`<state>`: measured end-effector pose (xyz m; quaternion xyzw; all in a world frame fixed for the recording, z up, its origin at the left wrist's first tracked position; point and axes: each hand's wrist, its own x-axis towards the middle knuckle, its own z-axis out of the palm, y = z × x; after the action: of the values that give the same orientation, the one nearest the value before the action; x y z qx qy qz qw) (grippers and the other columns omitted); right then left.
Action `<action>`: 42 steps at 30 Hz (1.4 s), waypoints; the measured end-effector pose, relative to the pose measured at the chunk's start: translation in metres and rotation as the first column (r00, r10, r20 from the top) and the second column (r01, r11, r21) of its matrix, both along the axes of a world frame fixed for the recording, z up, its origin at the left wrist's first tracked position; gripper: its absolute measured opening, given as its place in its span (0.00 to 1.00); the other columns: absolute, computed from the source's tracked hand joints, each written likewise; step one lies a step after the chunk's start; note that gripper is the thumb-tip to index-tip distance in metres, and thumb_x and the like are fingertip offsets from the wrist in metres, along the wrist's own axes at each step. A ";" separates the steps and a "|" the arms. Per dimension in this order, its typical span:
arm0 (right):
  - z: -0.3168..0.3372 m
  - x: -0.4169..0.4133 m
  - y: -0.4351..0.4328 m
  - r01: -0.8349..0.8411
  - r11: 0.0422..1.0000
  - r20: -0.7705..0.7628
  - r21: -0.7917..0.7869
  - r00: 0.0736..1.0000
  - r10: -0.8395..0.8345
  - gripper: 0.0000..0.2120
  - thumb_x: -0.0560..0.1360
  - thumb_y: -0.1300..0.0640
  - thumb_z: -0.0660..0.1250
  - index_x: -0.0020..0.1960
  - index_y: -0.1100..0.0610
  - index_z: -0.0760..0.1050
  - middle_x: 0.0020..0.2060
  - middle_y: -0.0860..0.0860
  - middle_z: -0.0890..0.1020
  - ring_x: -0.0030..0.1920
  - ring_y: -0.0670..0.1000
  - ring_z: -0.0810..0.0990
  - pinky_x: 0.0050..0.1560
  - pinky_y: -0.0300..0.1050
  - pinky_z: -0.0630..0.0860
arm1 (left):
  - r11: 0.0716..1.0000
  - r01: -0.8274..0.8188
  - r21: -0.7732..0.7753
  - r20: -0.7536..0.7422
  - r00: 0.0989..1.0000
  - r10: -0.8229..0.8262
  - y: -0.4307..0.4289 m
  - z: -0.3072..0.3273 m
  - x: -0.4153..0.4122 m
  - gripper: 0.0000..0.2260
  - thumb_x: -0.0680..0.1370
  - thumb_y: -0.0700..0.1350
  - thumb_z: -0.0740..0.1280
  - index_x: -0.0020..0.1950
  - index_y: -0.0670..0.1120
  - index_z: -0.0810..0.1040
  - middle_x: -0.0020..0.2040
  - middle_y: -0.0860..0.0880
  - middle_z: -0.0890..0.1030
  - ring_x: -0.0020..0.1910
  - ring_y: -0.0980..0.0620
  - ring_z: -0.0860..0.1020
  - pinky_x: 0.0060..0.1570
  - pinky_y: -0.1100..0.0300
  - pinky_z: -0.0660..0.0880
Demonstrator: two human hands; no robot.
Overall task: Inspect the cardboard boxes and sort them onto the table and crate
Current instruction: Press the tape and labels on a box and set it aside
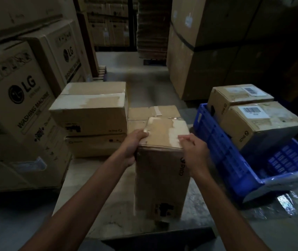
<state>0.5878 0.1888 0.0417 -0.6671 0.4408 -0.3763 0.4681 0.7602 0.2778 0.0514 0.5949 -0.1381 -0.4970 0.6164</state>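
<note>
Held box: we see the cardboard box [162,178] stood on end near the middle of the surface [93,187], long axis upright, taped top face up, printed side towards us; we cannot tell whether its lower end rests or hangs just clear.
Left hand: the left hand [133,147] grips the top left edge, thumb on the top face.
Right hand: the right hand [195,151] holds the top right edge, fingers [184,138] bent over it, blurred.
Behind: a low box [144,115] lies flat; two stacked boxes [90,113] sit left of it.
Right side: the blue crate [217,151] stands tilted, carrying two labelled boxes [264,124].
Far left: washing machine cartons [17,98].
</note>
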 end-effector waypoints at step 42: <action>-0.026 0.033 -0.006 -0.666 0.713 -0.825 -0.219 0.516 0.229 0.27 0.83 0.40 0.54 0.80 0.47 0.59 0.80 0.49 0.59 0.80 0.49 0.54 0.77 0.53 0.57 | 0.851 0.066 0.521 0.853 -0.069 -0.517 0.016 -0.047 0.009 0.25 0.85 0.57 0.50 0.81 0.51 0.53 0.82 0.49 0.50 0.81 0.50 0.47 0.79 0.44 0.46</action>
<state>0.6208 0.1832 0.0155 -0.9511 0.2780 -0.0286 0.1311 0.7694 0.2940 0.0043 0.8102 -0.5717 -0.0727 0.1070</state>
